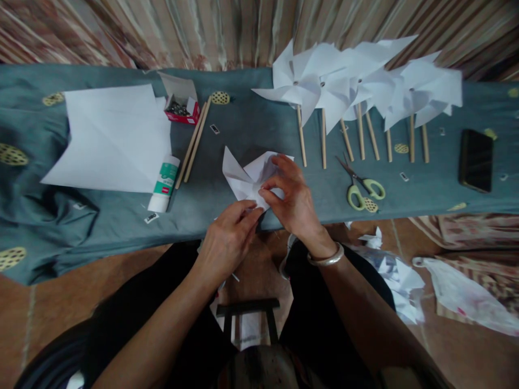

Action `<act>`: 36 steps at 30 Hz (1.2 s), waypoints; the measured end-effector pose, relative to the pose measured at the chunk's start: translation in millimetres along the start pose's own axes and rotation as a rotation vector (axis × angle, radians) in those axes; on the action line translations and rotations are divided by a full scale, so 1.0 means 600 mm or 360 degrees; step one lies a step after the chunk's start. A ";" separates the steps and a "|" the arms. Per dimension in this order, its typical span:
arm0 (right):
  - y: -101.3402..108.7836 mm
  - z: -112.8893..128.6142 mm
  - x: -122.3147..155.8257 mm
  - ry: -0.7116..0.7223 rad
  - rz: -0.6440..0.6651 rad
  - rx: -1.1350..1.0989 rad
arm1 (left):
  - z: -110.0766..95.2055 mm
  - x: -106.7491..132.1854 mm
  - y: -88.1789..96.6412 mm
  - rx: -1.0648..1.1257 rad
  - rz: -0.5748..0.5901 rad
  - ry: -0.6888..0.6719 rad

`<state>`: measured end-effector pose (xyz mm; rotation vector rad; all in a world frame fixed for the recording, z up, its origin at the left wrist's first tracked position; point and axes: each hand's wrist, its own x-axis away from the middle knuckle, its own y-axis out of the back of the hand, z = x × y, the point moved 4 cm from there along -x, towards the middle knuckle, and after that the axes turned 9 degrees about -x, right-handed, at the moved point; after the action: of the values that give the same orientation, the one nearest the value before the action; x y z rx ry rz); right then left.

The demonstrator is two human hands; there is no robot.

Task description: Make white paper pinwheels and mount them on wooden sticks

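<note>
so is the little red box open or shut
Open: the red box has its pale lid flap raised behind it, and small dark metal pieces show inside.

Folded paper (251,178) lying at the near edge of the table (251,129), glue stick (164,183) and sheets (113,138) sitting left of it, scissors (360,186) lying right, pinwheels (357,86) lying behind them, phone (476,159) resting farthest right.

A home craft corner is suggested: teal cloth (251,124) is draped before a striped curtain (227,32); paper pinwheels (348,81), scissors (360,186), a glue stick (164,183) and a half-folded sheet (243,175) are laid out on it.
</note>
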<state>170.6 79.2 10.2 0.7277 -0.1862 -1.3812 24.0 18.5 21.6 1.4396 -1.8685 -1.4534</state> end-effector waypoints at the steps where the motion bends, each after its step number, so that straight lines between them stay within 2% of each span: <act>1: -0.001 0.000 0.000 -0.0009 0.0011 -0.0001 | 0.000 0.000 -0.001 -0.0005 0.0010 0.0000; 5: -0.005 -0.003 0.003 -0.0082 0.0066 -0.0065 | 0.000 -0.001 -0.002 -0.0021 0.0026 0.0004; 12: -0.004 -0.005 0.006 -0.0063 -0.0016 -0.0032 | -0.001 -0.001 -0.001 -0.0066 -0.0031 -0.0059; 30: -0.004 0.001 0.009 -0.0028 -0.0063 0.0058 | 0.000 -0.003 -0.002 -0.0047 0.0060 -0.0059; 36: -0.007 0.004 0.011 -0.0098 -0.0041 -0.0011 | 0.001 -0.002 -0.004 -0.0045 0.0083 -0.0044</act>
<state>167.4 72.1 7.8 0.6840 -0.2211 -1.4290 25.0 20.3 19.7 1.3538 -1.8801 -1.4765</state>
